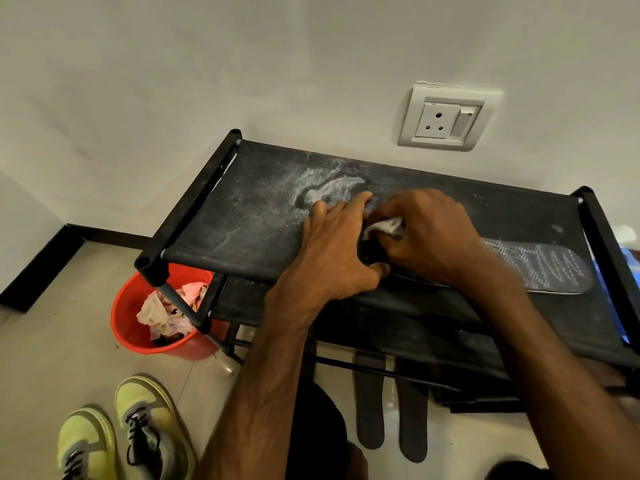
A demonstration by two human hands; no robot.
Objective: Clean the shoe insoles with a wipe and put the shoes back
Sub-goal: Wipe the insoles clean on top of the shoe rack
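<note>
You wipe the insole point(540, 268).
Your right hand point(429, 233) grips the wipe point(384, 226); your left hand point(332, 244) presses flat, fingers straight.

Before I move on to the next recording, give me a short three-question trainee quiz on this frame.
1. True or false: the insole being wiped lies on the top shelf of the rack.
2. Multiple choice: which of the hands holds the white wipe? A) left B) right C) neither
3. Count: how many spare insoles lie on the floor below the rack?

Key:
1. True.
2. B: the right hand holds it.
3. Two, side by side.
</note>
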